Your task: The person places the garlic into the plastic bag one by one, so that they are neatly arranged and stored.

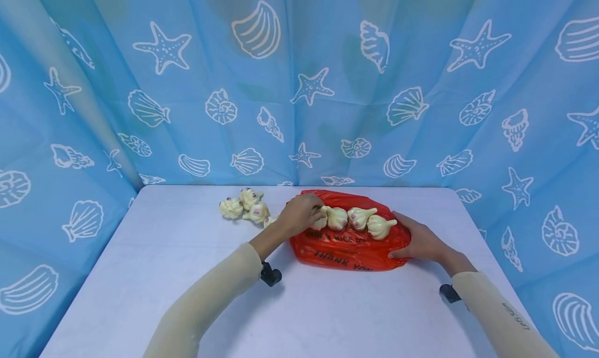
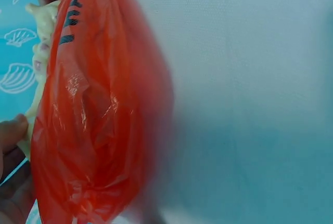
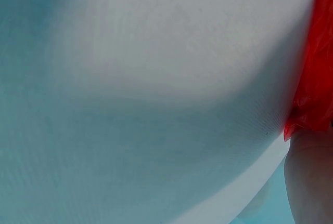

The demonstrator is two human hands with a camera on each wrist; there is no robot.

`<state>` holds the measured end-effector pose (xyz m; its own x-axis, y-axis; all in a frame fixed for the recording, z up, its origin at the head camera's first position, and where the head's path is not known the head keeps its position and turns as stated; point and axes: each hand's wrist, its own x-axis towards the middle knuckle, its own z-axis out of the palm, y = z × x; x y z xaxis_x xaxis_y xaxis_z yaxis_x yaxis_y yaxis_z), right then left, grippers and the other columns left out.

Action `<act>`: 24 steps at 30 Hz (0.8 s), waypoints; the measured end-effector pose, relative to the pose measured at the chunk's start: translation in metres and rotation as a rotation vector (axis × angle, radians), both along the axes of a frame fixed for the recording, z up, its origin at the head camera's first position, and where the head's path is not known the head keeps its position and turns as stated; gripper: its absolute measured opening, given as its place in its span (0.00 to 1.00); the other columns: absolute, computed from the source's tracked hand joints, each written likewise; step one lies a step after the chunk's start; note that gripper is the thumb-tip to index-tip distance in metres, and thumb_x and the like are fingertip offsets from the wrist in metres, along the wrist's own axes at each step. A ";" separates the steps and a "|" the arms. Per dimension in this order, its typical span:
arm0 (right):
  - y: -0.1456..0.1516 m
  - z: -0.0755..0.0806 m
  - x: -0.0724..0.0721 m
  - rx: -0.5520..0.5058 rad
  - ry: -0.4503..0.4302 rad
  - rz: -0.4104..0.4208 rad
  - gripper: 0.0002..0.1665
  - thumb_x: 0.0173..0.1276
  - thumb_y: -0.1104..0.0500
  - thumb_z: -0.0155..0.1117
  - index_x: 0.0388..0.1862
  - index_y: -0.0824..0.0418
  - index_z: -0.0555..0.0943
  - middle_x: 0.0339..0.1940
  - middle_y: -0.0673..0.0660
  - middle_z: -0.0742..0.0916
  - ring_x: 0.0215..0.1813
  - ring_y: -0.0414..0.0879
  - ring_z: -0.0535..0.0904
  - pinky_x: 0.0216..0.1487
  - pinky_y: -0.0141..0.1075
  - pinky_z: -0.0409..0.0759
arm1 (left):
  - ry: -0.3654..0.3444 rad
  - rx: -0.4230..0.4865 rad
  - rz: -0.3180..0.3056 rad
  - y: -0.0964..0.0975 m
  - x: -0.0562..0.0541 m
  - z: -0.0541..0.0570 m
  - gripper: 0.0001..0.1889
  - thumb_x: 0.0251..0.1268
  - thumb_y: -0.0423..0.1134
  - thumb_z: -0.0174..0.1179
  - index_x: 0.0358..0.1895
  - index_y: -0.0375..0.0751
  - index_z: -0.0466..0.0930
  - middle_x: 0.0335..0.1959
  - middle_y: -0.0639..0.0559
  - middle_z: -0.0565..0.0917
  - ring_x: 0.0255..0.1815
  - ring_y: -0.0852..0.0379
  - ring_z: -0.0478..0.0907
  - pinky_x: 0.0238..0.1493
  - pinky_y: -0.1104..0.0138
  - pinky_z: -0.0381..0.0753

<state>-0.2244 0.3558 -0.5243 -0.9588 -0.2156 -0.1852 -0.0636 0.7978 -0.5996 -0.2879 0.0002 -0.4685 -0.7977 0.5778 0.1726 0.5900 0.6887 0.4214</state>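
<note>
A red plastic bag (image 1: 346,256) with black lettering lies across the table, looking bulky. Several pale garlic bulbs (image 1: 337,219) sit in a row along its top. My left hand (image 1: 299,215) pinches the leftmost garlic bulb (image 1: 320,222) of that row; in the left wrist view its fingertips meet the bulb (image 2: 26,143) beside the bag (image 2: 99,104). At the bag's right end, my right hand (image 1: 423,241) grips the plastic, thumb on the near side and fingers on the far side. The right wrist view shows just the thumb (image 3: 315,177) against the bag's edge (image 3: 317,89).
More garlic bulbs (image 1: 256,212) lie clustered on the white table (image 1: 178,254) left of the bag, one partly hidden behind my left hand. A blue curtain (image 1: 290,88) with white shells and starfish surrounds the table's back and sides.
</note>
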 end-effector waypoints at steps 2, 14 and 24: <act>0.000 0.000 0.000 -0.002 -0.002 -0.002 0.81 0.30 0.36 0.84 0.80 0.51 0.47 0.75 0.62 0.63 0.70 0.64 0.59 0.43 0.48 0.84 | -0.017 0.021 0.035 0.001 0.000 0.000 0.16 0.62 0.45 0.67 0.51 0.43 0.85 0.44 0.51 0.84 0.46 0.56 0.78 0.50 0.66 0.80; -0.001 -0.002 -0.001 0.000 0.006 -0.001 0.81 0.31 0.36 0.84 0.80 0.51 0.47 0.75 0.61 0.63 0.71 0.64 0.58 0.45 0.49 0.84 | -0.070 0.182 0.086 0.012 -0.005 -0.012 0.15 0.65 0.41 0.65 0.52 0.39 0.81 0.44 0.50 0.81 0.42 0.57 0.74 0.45 0.69 0.78; -0.002 0.000 0.000 -0.007 0.003 -0.001 0.81 0.31 0.37 0.84 0.80 0.50 0.47 0.75 0.61 0.63 0.71 0.63 0.58 0.43 0.48 0.84 | -0.103 0.046 0.078 0.026 -0.004 -0.009 0.23 0.57 0.43 0.70 0.56 0.45 0.79 0.55 0.52 0.79 0.50 0.58 0.75 0.49 0.66 0.80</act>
<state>-0.2246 0.3537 -0.5245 -0.9595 -0.2160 -0.1809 -0.0647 0.7938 -0.6047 -0.2918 0.0259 -0.4778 -0.8545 0.5070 0.1129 0.4879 0.7090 0.5091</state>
